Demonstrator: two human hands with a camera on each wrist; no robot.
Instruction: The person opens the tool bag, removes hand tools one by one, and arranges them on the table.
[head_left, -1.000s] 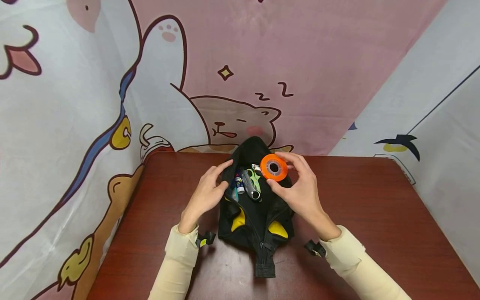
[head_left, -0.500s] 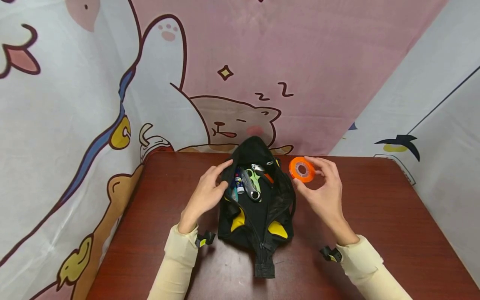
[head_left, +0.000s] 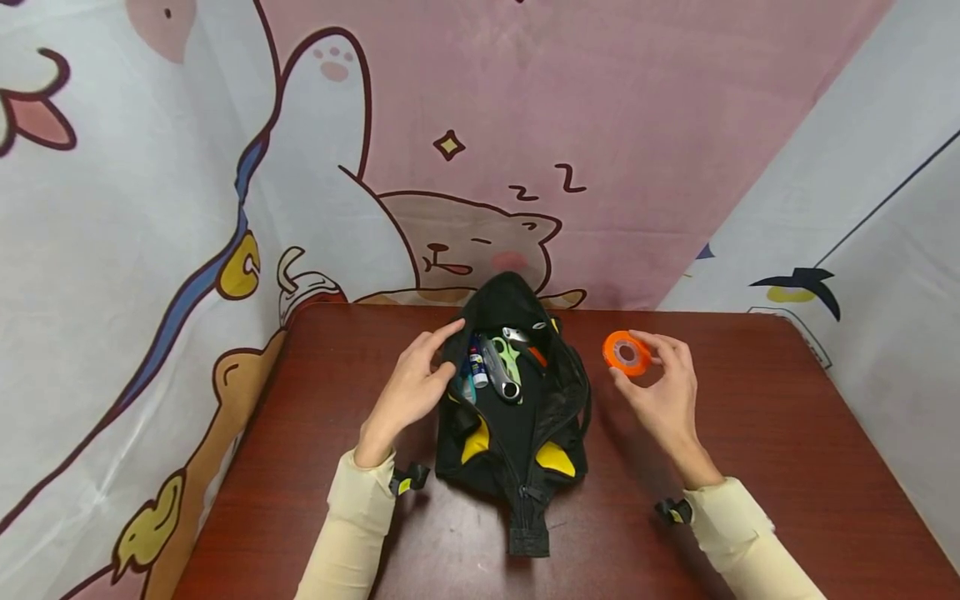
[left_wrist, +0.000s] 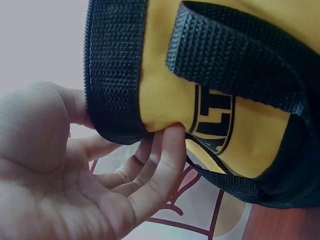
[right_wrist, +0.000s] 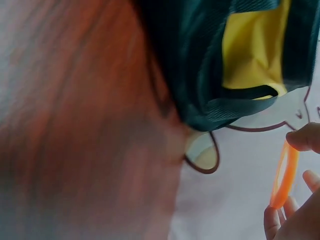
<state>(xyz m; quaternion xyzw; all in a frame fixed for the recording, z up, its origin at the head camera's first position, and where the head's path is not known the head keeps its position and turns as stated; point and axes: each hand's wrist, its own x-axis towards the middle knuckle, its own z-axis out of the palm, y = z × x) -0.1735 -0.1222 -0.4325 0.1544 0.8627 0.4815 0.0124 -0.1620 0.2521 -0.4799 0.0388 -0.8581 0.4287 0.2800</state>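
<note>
A black and yellow zip bag (head_left: 551, 417) stands unzipped on the table, its mouth facing up. My left hand (head_left: 408, 387) holds the bag's left edge, thumb on the inner side and fingers against the yellow outer cloth (left_wrist: 165, 107). To the right of the bag, my right hand (head_left: 663, 392) pinches an orange tape roll (head_left: 611, 354) by its rim, between thumb and fingers. The roll appears edge-on in the right wrist view. Inside the bag lie green-handled scissors (head_left: 509, 358), a glue stick (head_left: 478, 367), and a grey tool (head_left: 498, 367) with a round end.
A silver metal piece (head_left: 514, 335) and an orange strip (head_left: 537, 357) also show inside the bag. The reddish-brown table (head_left: 772, 433) extends to both sides. Behind it hangs a cartoon-printed cloth (head_left: 622, 108). A loop strap (left_wrist: 230, 60) sticks out from the bag's side.
My right hand has moved from over the bag's mouth to the right, carrying the orange tape roll. The left hand has stayed on the bag's edge.
</note>
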